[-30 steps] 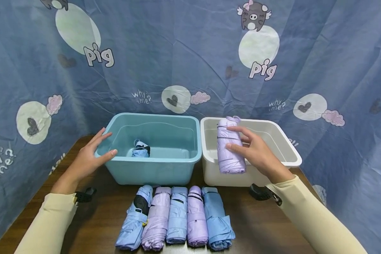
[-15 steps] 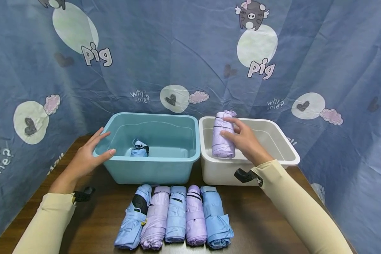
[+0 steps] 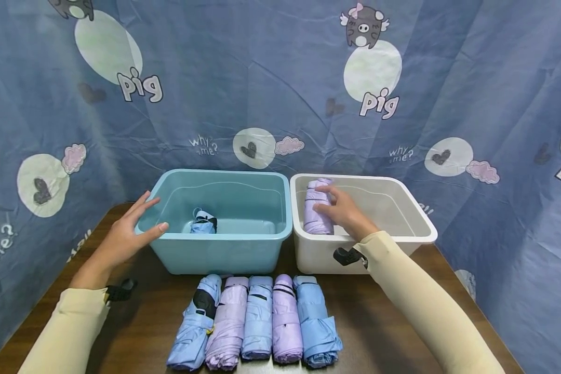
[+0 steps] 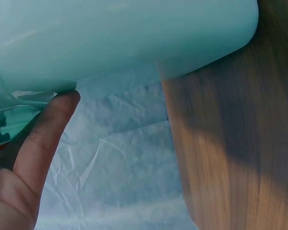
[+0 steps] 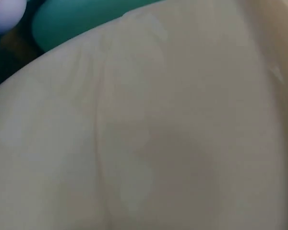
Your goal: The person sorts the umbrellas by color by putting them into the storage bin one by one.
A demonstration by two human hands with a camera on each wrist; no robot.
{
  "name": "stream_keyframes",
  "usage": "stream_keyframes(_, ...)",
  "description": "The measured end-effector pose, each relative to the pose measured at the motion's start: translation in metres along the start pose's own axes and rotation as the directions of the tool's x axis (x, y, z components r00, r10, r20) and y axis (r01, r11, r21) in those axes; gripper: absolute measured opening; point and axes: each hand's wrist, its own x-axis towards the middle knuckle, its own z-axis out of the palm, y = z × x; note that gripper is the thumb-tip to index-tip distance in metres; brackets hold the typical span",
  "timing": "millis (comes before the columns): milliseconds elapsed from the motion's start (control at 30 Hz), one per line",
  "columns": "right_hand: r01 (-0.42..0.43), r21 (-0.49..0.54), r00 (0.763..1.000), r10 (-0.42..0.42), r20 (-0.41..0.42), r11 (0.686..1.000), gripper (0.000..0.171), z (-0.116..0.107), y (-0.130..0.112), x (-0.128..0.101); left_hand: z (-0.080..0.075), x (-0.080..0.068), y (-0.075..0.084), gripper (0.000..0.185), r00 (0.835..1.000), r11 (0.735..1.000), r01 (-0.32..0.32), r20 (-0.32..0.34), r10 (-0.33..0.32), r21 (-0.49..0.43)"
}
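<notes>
My right hand grips a light purple folded umbrella between thumb and fingers. The umbrella stands nearly upright inside the left end of the white bin, its lower end behind the front rim. With fingers spread, my left hand touches the left rim of the teal bin; in the left wrist view a straight digit lies at the rim. A small blue folded umbrella lies in the teal bin. The right wrist view shows mostly the white bin wall, with the hand out of sight.
In front of the bins, several folded umbrellas lie side by side on the wooden table: blue ones such as the rightmost blue umbrella, and purple ones such as the purple umbrella. A printed blue curtain hangs close behind.
My right hand has carried the purple umbrella left and down, from above the white bin's front rim into the bin. The left hand stays at the teal rim.
</notes>
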Motion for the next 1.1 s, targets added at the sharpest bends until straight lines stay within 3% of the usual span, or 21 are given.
stream_keyframes(267,-0.056,-0.096,0.993,0.065,0.094,0.994,0.051,0.002,0.007,0.003,0.002,-0.003,0.000,0.074,1.000,1.000,-0.009,0.008,0.009,-0.008)
stream_keyframes(533,-0.028,-0.234,0.985,0.066,0.156,0.972,0.053,0.004,0.009,0.008,0.002,-0.001,0.000,0.075,1.000,1.000,-0.001,0.003,0.001,0.003)
stream_keyframes(733,0.001,-0.376,0.980,0.074,0.185,0.927,0.055,0.006,0.009,0.011,0.000,0.001,0.000,0.075,1.000,1.000,0.011,0.004,-0.011,0.006)
stream_keyframes(1000,0.024,-0.480,0.974,0.088,0.209,0.877,0.053,0.007,0.010,0.013,0.001,0.003,-0.001,0.076,1.000,1.000,-0.008,-0.006,0.008,-0.001)
stream_keyframes(1100,0.000,-0.435,0.968,0.108,0.224,0.901,0.051,0.008,0.010,0.014,0.001,0.002,-0.001,0.076,1.000,1.000,-0.001,-0.010,0.001,0.003)
